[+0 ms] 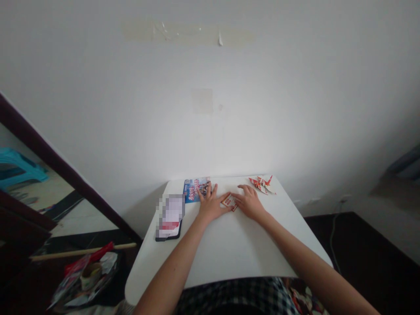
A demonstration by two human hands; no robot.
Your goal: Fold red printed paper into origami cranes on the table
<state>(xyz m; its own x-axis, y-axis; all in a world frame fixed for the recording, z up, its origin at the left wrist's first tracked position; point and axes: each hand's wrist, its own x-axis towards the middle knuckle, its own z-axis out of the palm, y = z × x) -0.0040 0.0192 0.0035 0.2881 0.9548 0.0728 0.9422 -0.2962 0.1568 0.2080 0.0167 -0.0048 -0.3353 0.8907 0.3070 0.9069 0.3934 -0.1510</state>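
Note:
A small folded paper piece, orange-edged with printed text, lies on the white table between my hands. My left hand rests on the table with its fingers spread, the thumb and index finger at the paper's left side. Those spread fingers partly cover a blue printed sheet. My right hand touches the paper's right side with its fingertips, its fingers loosely bent and apart. Beyond the right hand, folded red and white paper figures stand near the table's back edge.
A phone with a blurred screen lies on the left of the white table. The table's far edge meets a wall. On the floor at left is a bin with rubbish, beside a wooden stick.

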